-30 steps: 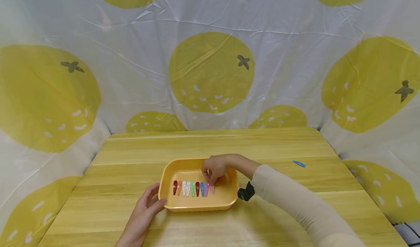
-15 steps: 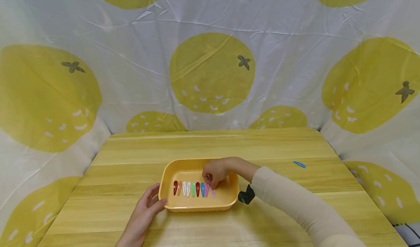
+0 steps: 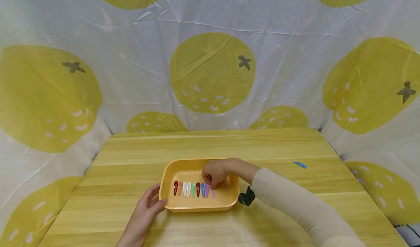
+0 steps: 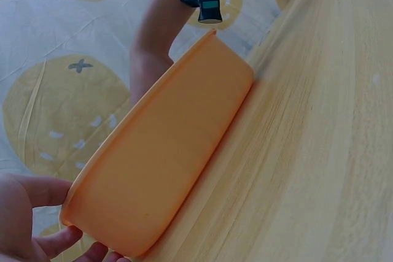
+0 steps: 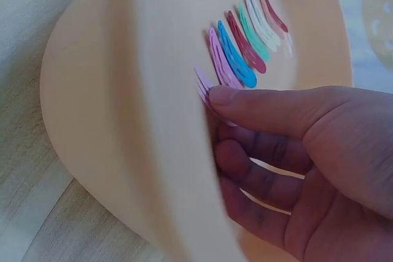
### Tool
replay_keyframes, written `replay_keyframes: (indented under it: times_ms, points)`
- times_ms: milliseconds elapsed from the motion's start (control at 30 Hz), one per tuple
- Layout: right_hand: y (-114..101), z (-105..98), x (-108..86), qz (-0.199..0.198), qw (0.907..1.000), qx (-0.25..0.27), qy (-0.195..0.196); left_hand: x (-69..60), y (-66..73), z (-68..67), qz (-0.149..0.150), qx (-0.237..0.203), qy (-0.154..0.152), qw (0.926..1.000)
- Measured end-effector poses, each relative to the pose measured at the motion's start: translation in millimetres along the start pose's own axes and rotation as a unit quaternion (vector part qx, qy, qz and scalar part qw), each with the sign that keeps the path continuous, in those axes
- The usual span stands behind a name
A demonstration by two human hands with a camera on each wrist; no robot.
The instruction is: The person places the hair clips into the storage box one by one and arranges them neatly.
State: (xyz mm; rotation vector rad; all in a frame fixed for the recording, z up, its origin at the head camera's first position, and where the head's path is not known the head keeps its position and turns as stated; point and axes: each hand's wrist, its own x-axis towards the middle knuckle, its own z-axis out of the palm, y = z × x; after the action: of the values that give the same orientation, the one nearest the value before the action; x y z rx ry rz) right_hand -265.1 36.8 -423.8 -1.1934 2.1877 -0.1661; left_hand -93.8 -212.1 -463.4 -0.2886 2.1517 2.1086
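Note:
A yellow-orange plastic tray (image 3: 183, 204) stands on the table, its left end gripped at the rim by my left hand (image 3: 147, 207), thumb on the near corner. Inside it lies a row of snap hair clips: a red clip (image 3: 175, 188), an orange one, white ones, a green clip (image 3: 193, 190), another red, a blue clip (image 3: 203, 190) and a pink clip (image 3: 207, 190). At the row's right end my right hand (image 3: 216, 172) pinches a light pink hair clip (image 5: 202, 84) between thumb and fingers, low over the tray floor. The fingers hide part of it.
A lone blue hair clip (image 3: 300, 165) lies on the wooden table (image 3: 262, 145) to the right. A dark wrist device (image 3: 247, 196) hangs at the right wrist beside the tray. Lemon-print cloth (image 3: 210, 17) walls the table's back and sides.
My right hand has shifted slightly down and toward the near side with the light pink clip, then stays almost still. The left hand keeps its grip on the tray.

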Motion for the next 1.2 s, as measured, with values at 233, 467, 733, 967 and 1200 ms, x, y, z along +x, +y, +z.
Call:
replay_keyframes:
  times_ms: [233, 467, 733, 967, 1200]
  points:
    - [-4, 0, -2.0, 0.011, 0.9997, -0.021, 0.007, 1.2, 0.1, -0.1, -0.005, 0.001, 0.0, 1.0]
    - [-4, 0, -3.3, 0.028, 0.9994, -0.017, 0.008, 1.2, -0.3, 0.1, -0.001, 0.005, 0.0, 1.0]
    - [-3, -6, -11.0, 0.022, 0.9996, -0.006, 0.013, 1.3, 0.1, 1.0, -0.003, 0.004, 0.003, 1.0]
    - [-2, -16, -18.8, -0.012, 0.9994, -0.024, 0.019, 1.1, -0.6, 0.0, -0.005, 0.006, 0.005, 1.0]
    - [-3, -25, -29.2, -0.022, 0.9994, -0.016, 0.021, 1.0, 0.1, 0.0, -0.006, 0.009, 0.006, 0.9999]
